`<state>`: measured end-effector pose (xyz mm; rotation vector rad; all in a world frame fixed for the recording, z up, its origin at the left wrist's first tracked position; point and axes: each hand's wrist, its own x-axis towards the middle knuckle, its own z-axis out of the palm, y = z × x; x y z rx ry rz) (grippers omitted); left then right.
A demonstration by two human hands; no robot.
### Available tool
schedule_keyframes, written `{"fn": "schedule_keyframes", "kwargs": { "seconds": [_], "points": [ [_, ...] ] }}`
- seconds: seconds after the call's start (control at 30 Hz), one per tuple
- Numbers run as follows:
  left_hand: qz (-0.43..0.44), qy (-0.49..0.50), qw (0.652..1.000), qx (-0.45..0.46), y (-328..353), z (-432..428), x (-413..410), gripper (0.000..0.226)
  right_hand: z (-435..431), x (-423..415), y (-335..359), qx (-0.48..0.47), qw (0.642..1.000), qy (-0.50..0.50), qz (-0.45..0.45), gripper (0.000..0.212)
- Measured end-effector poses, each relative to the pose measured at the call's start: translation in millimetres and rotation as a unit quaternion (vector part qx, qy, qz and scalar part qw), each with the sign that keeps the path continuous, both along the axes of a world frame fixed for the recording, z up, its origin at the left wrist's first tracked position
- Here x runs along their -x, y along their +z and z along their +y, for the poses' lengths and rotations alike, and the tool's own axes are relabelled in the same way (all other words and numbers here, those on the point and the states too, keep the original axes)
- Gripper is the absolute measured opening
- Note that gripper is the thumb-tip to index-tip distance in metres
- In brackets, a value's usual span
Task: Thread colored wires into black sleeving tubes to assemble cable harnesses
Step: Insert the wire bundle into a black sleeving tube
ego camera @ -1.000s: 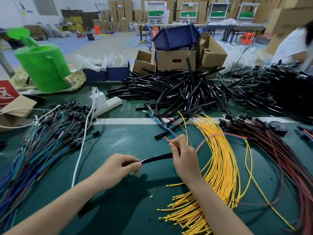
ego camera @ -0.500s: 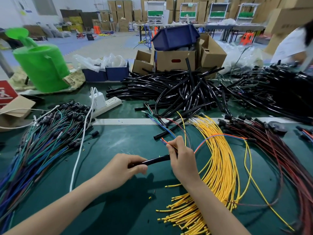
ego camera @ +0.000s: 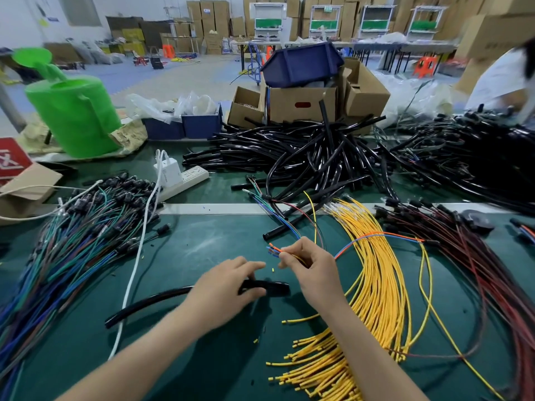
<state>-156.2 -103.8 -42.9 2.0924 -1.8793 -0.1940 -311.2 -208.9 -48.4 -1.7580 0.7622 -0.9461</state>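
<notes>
A black sleeving tube [ego camera: 150,303] lies curved on the green table, running from the lower left to an open end just right of my left hand [ego camera: 224,287]. That hand lies over the tube with its thumb under it and its upper fingers stretched out. My right hand [ego camera: 311,269] hovers just above and right of the tube end and pinches a small bunch of colored wires [ego camera: 273,250], orange, blue and yellow, whose tips point left. The wire tips are outside the tube.
A bundle of yellow wires [ego camera: 373,285] fans out to the right, with red and dark wires [ego camera: 477,270] beyond. Blue and green wires [ego camera: 66,247] fill the left. A pile of black tubes [ego camera: 304,157], boxes, a power strip [ego camera: 185,180] and a green watering can [ego camera: 75,111] stand behind.
The wire bunch has come out of the tube end and my right hand has lifted away with it. My left hand slid right along the tube, which now lies lower on the table.
</notes>
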Motion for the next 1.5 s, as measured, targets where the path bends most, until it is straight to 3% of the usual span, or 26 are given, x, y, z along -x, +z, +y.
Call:
{"fn": "schedule_keyframes", "kwargs": {
  "seconds": [0.1, 0.17, 0.3, 0.47, 0.67, 0.97, 1.5],
  "points": [
    [-0.095, -0.005, 0.992, 0.078, -9.1, -12.6, 28.2, 0.041, -2.5, 2.1, 2.0, -0.012, 1.0, 0.007, 0.0, 0.008],
    [-0.075, -0.013, 0.988, 0.133, -13.8, -17.0, 36.2, 0.026, -3.5, 2.9, 3.4, -0.02, 1.0, 0.011, -0.005, 0.007],
    [-0.019, -0.018, 0.988, 0.151, -16.8, -15.7, 33.0, 0.012, -5.6, 4.5, 6.0, -0.058, 0.998, 0.021, -0.03, 0.007],
    [0.072, 0.086, 0.978, 0.174, -16.9, -10.6, 21.3, 0.01, -9.0, 8.6, 10.5, -0.098, 0.992, 0.045, -0.061, 0.013],
    [0.146, 0.101, 0.974, 0.141, -13.7, -8.8, 14.3, 0.025, -7.8, 10.1, 11.5, -0.094, 0.991, 0.093, -0.022, 0.021],
    [0.277, 0.081, 0.951, 0.109, -6.6, -7.1, 10.7, 0.01, -6.0, 9.7, 14.0, -0.09, 0.99, 0.11, 0.021, 0.018],
    [0.286, 0.042, 0.953, 0.094, -7.2, -2.8, 4.1, 0.021, -9.4, 13.1, 12.9, -0.072, 0.989, 0.1, 0.076, 0.017]
  ]
}}
